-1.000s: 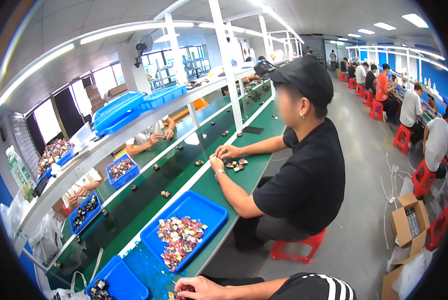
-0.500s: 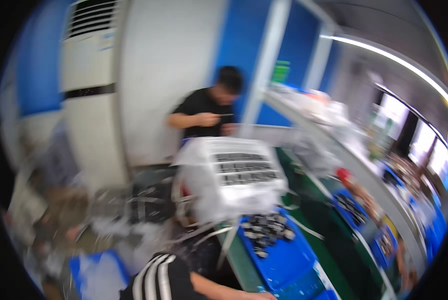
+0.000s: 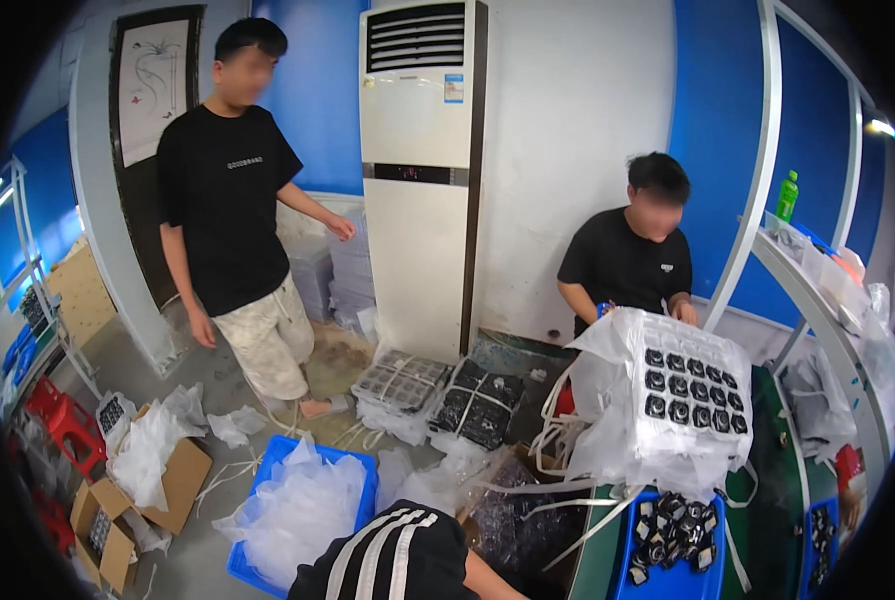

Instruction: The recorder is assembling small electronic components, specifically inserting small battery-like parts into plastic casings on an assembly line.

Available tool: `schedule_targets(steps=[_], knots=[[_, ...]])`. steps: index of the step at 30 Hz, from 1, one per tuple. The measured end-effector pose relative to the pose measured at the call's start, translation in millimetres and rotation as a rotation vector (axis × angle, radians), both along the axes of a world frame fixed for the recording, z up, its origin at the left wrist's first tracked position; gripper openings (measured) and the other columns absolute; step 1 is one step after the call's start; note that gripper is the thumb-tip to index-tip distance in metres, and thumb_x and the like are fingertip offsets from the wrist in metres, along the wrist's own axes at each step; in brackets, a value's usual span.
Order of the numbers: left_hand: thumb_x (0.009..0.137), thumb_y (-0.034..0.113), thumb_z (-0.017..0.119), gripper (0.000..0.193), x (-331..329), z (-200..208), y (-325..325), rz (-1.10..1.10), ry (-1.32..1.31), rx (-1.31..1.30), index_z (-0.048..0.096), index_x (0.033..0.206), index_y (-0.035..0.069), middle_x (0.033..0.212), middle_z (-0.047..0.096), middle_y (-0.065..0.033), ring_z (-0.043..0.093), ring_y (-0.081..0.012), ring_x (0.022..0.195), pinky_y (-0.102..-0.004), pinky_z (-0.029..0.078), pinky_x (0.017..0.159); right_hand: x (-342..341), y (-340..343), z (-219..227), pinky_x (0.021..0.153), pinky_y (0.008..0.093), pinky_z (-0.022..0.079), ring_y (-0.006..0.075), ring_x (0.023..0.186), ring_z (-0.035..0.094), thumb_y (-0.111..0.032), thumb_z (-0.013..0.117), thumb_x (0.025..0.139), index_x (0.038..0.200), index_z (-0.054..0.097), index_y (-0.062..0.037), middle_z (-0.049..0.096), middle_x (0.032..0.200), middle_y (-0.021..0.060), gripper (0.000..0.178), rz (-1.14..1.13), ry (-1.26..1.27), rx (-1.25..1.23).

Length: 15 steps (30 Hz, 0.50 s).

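Neither my left hand nor my right hand shows. From the lower edge a black sleeve with white stripes (image 3: 393,550) comes in, and a bare forearm (image 3: 490,582) runs from it to the right; its hand lies beyond the picture. Nearest to that arm on the right, a blue tray (image 3: 680,588) on the green bench holds a heap of small black parts (image 3: 673,530). Behind it stands a white tray (image 3: 695,418) wrapped in thin white sheeting, with rows of similar black parts set in its pockets.
A seated person (image 3: 623,260) works behind the white tray. Another person (image 3: 230,190) stands at the left. On the floor are a blue bin (image 3: 370,480) of white sheeting, strapped bundles (image 3: 478,400) and cardboard boxes (image 3: 183,480). A metal shelf (image 3: 818,300) rises at the right.
My view has swung to the left and become sharp, so the bench things sit farther right. The standing person and the boxes have come into view.
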State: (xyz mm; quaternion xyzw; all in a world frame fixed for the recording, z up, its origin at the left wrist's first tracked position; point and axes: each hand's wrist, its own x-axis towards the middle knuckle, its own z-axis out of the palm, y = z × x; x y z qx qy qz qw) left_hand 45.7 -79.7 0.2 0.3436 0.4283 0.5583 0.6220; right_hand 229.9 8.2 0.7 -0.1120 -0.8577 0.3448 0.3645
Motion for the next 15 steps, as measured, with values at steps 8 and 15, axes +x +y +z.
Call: schedule_targets(steps=[8, 15], knots=[[0.091, 0.012, 0.065, 0.033, -26.3, -20.5, 12.4, 0.178, -0.202, 0.120, 0.058, 0.123, 0.008, 0.106, 0.064, -0.0009, 0.058, -0.0074, 0.086, -0.0234, 0.050, 0.075, 15.8, 11.3, 4.8, 0.072, 0.0306, 0.050, 0.0181, 0.080, 0.055, -0.005, 0.060, 0.094, 0.102, 0.061, 0.0050, 0.062, 0.094, 0.0118, 0.013, -0.546, -0.050, -0.486], [0.099, 0.012, 0.053, 0.032, -21.4, 25.4, 55.0, 0.136, -0.190, -0.056, 0.055, 0.128, -0.003, 0.118, 0.063, -0.0104, 0.062, -0.0171, 0.108, -0.0317, 0.052, 0.095, -23.1, -7.5, 65.2, 0.062, 0.0223, 0.047, 0.0138, 0.069, 0.061, 0.011, 0.064, 0.081, 0.091, 0.067, 0.0073, 0.062, 0.081, 0.0093, 0.011, -0.483, 0.117, -0.768]])
